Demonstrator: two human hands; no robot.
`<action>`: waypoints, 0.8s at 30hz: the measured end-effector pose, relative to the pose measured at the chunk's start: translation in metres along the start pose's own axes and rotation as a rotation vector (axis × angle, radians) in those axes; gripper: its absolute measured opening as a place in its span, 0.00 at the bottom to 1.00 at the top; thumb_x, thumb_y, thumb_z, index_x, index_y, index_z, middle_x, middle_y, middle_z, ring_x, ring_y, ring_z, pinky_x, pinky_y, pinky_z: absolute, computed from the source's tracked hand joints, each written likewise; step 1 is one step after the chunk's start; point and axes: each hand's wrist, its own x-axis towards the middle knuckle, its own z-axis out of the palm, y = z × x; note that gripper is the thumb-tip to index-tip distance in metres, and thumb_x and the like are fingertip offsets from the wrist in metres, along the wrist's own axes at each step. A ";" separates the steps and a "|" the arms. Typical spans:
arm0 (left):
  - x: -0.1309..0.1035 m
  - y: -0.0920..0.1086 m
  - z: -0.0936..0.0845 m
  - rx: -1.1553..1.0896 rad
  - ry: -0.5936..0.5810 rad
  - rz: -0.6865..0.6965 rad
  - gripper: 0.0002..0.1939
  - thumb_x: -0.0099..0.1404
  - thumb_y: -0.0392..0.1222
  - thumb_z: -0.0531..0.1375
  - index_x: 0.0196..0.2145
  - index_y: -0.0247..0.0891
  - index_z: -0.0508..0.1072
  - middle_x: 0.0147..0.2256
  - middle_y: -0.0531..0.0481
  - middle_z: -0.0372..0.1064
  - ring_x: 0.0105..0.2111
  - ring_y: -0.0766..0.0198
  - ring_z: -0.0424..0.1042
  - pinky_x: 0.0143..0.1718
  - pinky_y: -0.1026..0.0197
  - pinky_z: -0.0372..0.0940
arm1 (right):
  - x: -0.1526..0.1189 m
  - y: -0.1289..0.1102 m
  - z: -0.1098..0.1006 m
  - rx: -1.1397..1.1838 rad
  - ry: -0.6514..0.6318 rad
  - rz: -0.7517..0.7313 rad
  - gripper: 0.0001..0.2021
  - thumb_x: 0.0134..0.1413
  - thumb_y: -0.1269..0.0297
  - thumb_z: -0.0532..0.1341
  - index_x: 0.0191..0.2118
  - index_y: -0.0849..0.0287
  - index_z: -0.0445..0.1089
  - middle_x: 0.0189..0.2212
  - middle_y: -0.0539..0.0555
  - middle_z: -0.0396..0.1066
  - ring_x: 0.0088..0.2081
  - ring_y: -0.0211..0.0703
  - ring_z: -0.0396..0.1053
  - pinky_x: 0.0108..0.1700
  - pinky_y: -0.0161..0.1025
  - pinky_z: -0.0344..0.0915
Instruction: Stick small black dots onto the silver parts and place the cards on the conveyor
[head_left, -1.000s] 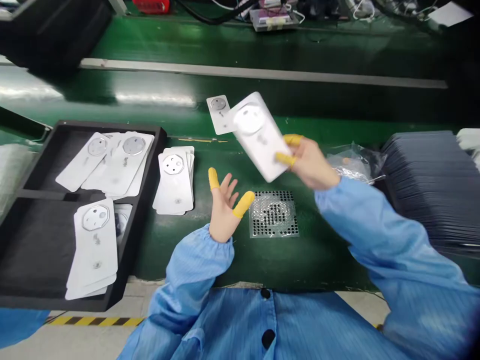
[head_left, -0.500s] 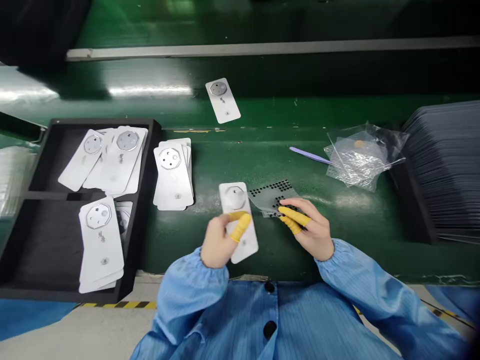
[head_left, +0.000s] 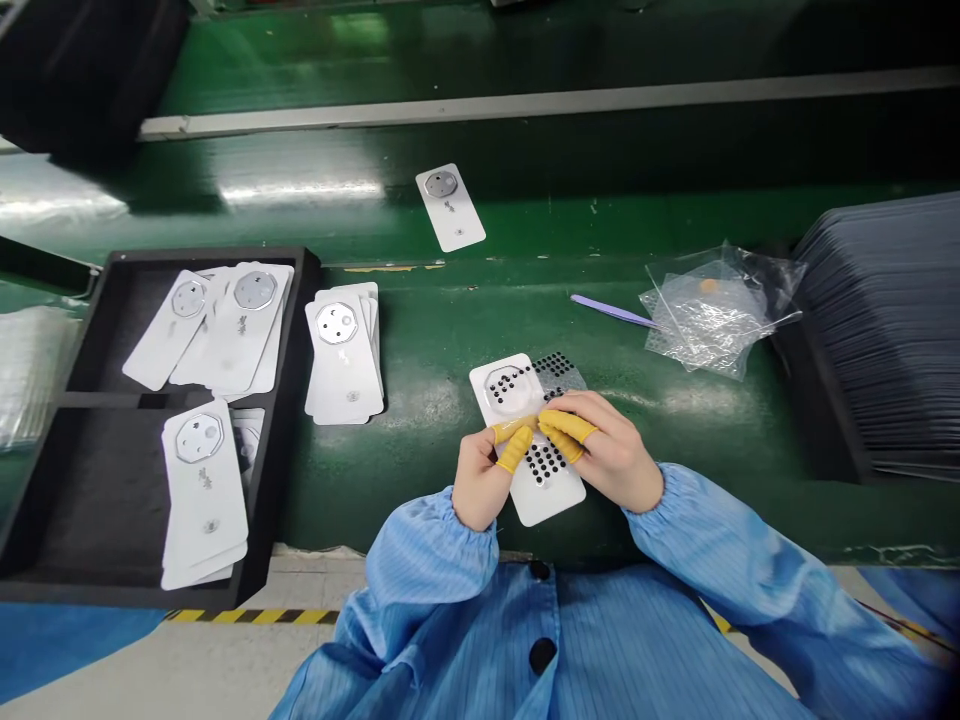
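A clear sheet of small black dots (head_left: 546,463) lies partly over a white rounded panel (head_left: 536,505) on the green bench. At the panel's far end is an octagonal shape, partly covered by the dots. My left hand (head_left: 484,478), with yellow finger cots on thumb and forefinger, pinches at the sheet's left side above the panel. Facing it, my right hand (head_left: 611,450), also in yellow cots, grips the sheet with thumb and fingers. The fingertips of both hands nearly meet, and whatever is exactly between them is hidden.
A black divided tray (head_left: 67,490) with several white panels stands left, beside a panel stack (head_left: 345,370). One panel (head_left: 451,210) lies farther back. Purple tweezers (head_left: 611,310), clear plastic bags (head_left: 709,320) and a stack of dark sheets (head_left: 885,330) are to the right.
My left hand has moved right to meet my right hand at the dot sheet. The panel has shifted right and tilted, and the sheet now overlaps it.
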 end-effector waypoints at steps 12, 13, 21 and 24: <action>0.004 -0.021 -0.002 0.338 0.109 0.218 0.13 0.62 0.42 0.60 0.41 0.34 0.79 0.41 0.42 0.78 0.43 0.53 0.76 0.49 0.54 0.68 | -0.011 0.003 0.037 0.113 0.075 0.260 0.10 0.59 0.73 0.54 0.46 0.57 0.62 0.45 0.59 0.65 0.48 0.45 0.67 0.48 0.47 0.69; 0.005 -0.023 -0.002 0.331 0.108 0.190 0.13 0.61 0.43 0.61 0.40 0.34 0.79 0.41 0.42 0.78 0.44 0.52 0.76 0.50 0.53 0.68 | -0.011 0.004 0.038 0.112 0.081 0.284 0.09 0.59 0.73 0.54 0.45 0.57 0.63 0.44 0.59 0.64 0.47 0.45 0.67 0.47 0.47 0.69; -0.001 -0.007 -0.047 0.178 0.033 -0.008 0.26 0.53 0.50 0.67 0.45 0.28 0.74 0.42 0.35 0.76 0.40 0.47 0.77 0.41 0.51 0.73 | -0.012 0.010 0.034 0.116 0.156 0.348 0.08 0.58 0.73 0.55 0.43 0.57 0.65 0.43 0.57 0.64 0.46 0.45 0.66 0.48 0.48 0.68; -0.022 0.008 -0.061 0.255 0.170 0.139 0.36 0.59 0.45 0.64 0.61 0.35 0.57 0.46 0.38 0.74 0.40 0.52 0.77 0.41 0.54 0.73 | -0.004 0.003 0.024 0.078 0.192 0.294 0.09 0.56 0.75 0.57 0.41 0.56 0.67 0.42 0.57 0.65 0.45 0.46 0.67 0.45 0.47 0.68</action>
